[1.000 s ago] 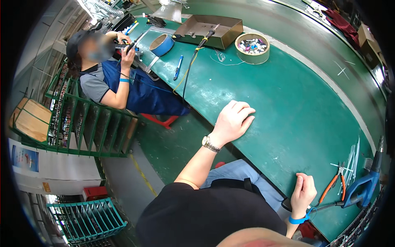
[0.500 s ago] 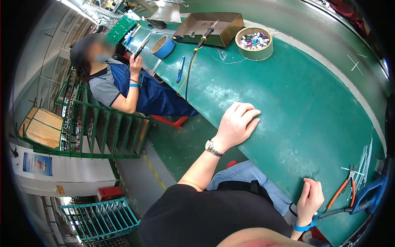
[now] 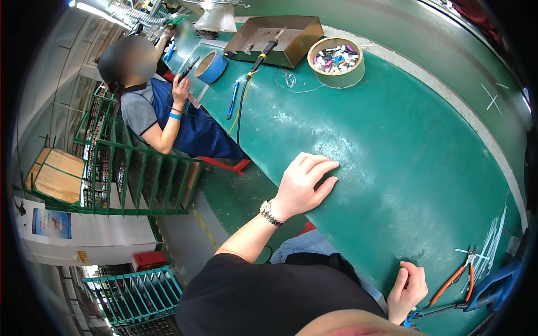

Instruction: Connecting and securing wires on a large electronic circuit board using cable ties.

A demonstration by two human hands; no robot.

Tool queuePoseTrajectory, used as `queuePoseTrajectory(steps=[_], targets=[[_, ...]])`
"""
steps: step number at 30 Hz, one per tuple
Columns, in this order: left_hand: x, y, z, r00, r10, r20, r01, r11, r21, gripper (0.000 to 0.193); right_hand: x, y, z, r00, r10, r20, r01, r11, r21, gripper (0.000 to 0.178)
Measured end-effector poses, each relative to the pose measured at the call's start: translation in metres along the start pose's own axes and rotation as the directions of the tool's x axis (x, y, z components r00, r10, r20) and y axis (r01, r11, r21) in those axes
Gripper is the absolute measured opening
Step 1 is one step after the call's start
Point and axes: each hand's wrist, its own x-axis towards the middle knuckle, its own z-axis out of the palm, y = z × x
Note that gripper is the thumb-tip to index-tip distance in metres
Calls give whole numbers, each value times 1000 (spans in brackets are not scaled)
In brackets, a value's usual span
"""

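My left hand (image 3: 305, 187) rests on the green worktable (image 3: 392, 168) near its front edge. Its fingers are lightly bent, the thumb stands apart, and nothing is in it. A metal watch circles that wrist. Farther right, my right hand (image 3: 408, 290) lies at the same edge with loosely curled fingers and no visible object in them. A blue strap (image 3: 413, 319) with a cord is around the right wrist. Closest to the right hand are orange-handled cutting pliers (image 3: 458, 274), lying on the table. Thin white strips (image 3: 493, 241) lie just beyond them.
Along the back stand a metal tray (image 3: 302, 28) with a soldering iron (image 3: 263, 57) leaning on it, and a round tub (image 3: 339, 78) of small parts. A blue tape roll (image 3: 212, 67) and blue pen-like cutter (image 3: 232, 101) lie left. A seated co-worker (image 3: 143, 106) holds a dark tool.
The whole view has shifted slightly. Both my hands appear lower and farther left in the picture, still on the table. The co-worker's other hand now shows, raised near a green board.
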Motion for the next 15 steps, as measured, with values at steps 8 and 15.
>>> queuePoseTrajectory(steps=[8,15], targets=[[-2,0,3,999,2,-34,-2,1000,-13,30,2,-3,4,999,-9,-42,9,1000,15,7],[-5,0,3,995,50,-89,-48,999,21,31,0,-8,4,999,-3,-48,3,1000,-5,14]])
